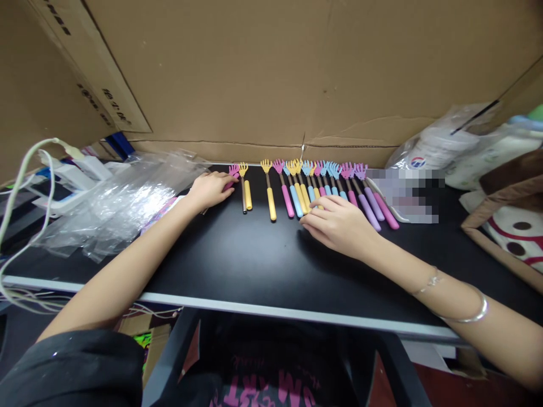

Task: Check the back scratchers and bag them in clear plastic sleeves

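Observation:
A row of back scratchers with hand-shaped heads and pink, blue, yellow and purple handles lies on the black table. My right hand point(339, 223) rests over the lower handles in the middle of the row. Its fingers are bent and closed at a yellow-handled back scratcher point(304, 195), partly covering it. My left hand point(211, 189) lies at the left end, fingers stretched out over a pink back scratcher point(232, 171), whose shaft is mostly hidden. Beside it are a yellow-headed scratcher point(244, 189) with a bare brown shaft and a loose yellow handle point(248, 198). One yellow back scratcher point(270, 198) lies apart.
Clear plastic sleeves point(127, 198) are heaped on the left, near white cables point(25, 164) and chargers. Cardboard point(297, 73) walls the back. A bagged white tub point(441, 147) and a brown-trimmed bag point(509, 215) stand on the right. The table's pale front edge point(271, 308) runs before me.

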`<state>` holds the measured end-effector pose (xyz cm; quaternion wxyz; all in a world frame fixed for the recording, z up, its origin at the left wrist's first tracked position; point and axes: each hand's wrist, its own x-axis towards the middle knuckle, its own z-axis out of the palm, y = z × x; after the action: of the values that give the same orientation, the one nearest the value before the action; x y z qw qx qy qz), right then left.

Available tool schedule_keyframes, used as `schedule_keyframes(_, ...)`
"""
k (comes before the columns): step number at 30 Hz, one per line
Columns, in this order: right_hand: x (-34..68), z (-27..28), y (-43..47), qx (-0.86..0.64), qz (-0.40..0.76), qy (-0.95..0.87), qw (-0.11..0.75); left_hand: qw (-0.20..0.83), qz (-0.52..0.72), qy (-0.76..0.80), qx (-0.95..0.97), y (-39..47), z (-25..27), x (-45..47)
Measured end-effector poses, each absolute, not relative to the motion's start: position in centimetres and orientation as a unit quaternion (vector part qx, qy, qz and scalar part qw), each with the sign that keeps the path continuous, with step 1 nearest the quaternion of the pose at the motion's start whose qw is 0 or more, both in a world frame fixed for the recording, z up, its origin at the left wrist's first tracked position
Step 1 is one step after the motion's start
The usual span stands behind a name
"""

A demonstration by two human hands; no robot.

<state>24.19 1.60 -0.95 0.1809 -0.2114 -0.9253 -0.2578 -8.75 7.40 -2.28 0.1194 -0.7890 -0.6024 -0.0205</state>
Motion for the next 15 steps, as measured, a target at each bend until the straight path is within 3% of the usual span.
schedule_keyframes(10,24.0,-0.9,1.4,-0.209,-0.272,-0.921,0.182,0.137,-0.008,-0.63,-0.764,7.7,-2.7,-9.8)
schedule_keyframes(15,23.9,-1.2,1.5,-0.205,-0.278,-0.922,0.175,0.176,-0.044,-0.515,-0.838,7.2,-2.5,-8.1)
